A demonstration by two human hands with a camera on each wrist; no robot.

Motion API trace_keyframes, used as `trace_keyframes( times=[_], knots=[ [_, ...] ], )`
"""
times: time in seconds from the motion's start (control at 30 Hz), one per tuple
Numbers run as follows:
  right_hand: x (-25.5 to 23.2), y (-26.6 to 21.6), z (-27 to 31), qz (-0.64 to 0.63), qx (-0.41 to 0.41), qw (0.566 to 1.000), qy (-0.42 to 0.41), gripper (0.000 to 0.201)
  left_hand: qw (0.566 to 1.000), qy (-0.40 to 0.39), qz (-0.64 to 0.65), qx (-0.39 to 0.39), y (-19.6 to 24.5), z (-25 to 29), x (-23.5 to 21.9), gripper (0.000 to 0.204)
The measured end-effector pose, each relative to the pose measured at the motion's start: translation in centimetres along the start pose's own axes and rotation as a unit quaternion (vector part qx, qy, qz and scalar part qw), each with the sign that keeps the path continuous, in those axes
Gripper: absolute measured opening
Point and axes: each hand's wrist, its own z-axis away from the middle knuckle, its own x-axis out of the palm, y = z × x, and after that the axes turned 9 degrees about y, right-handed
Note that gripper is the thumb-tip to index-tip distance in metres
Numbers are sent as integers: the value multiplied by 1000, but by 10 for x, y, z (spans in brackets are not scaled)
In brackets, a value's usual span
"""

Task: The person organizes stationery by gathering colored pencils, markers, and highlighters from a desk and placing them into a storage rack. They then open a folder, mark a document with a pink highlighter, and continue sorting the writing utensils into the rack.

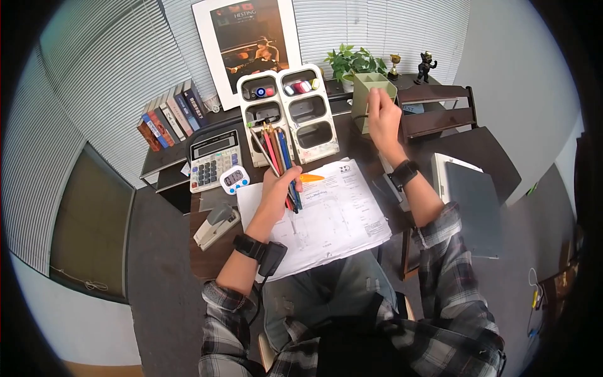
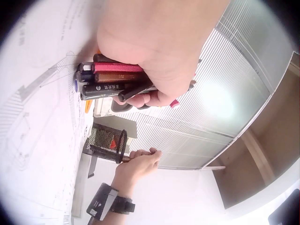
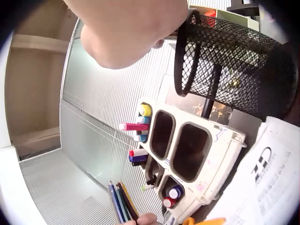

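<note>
My left hand [image 1: 274, 191] grips a bundle of coloured pencils [image 2: 117, 77] over the papers [image 1: 342, 213]; their points stick up in the head view. At the right, my right hand [image 1: 384, 122] is raised with curled fingers. Both wrist views show it right at the rim of a black mesh pen cup [image 3: 220, 40]. A slim brown pencil [image 2: 125, 159], mostly hidden by the fingers, runs from that hand to the cup. A small red thing shows through the mesh. Beside the left fingers lies an orange object [image 1: 311, 178] on the papers.
A white organiser [image 1: 306, 129] with markers stands behind the papers. Left of it are a calculator [image 1: 213, 160], a timer [image 1: 234, 180] and a stapler [image 1: 218, 225]. A green holder [image 1: 362, 97], a plant [image 1: 352, 63] and a dark folder [image 1: 474, 204] are on the right.
</note>
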Motion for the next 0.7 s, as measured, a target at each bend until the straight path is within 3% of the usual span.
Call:
trace_keyframes(
  times=[0.07,0.13,0.2,0.27,0.3,0.33,0.4,0.47,0.53,0.6,0.7],
  knots=[
    [2,-3,-10,-34,21,999,19,33,1000,-4,-3,-4,1,1,-1,17],
    [0,-7,-21,-38,-25,995,84,34,1000,-9,-6,-8,2,1,-1,17],
    [-4,-10,-33,-33,-6,996,82,34,999,-31,-10,-11,3,1,-1,18],
    [-9,-27,-47,-123,26,985,121,37,999,-35,-3,-11,0,0,-2,18],
    [-16,-39,-51,-256,89,959,86,39,999,-41,4,-12,-1,0,-2,18],
    [-21,-61,-50,-255,90,959,84,39,999,-41,5,-14,-1,0,-3,18],
    [-27,-101,-37,-356,204,912,-24,33,996,-76,22,-31,4,2,0,18],
    [-15,-100,-13,-364,262,874,-186,33,995,-86,25,-40,6,5,3,18],
    [7,-86,20,-345,309,850,-252,32,995,-90,27,-44,10,7,4,17],
    [29,-67,52,-364,385,809,-256,31,995,-66,52,-51,11,12,8,16],
    [43,-70,79,-390,466,755,-246,28,990,-104,65,-68,4,8,3,17]
  ],
)
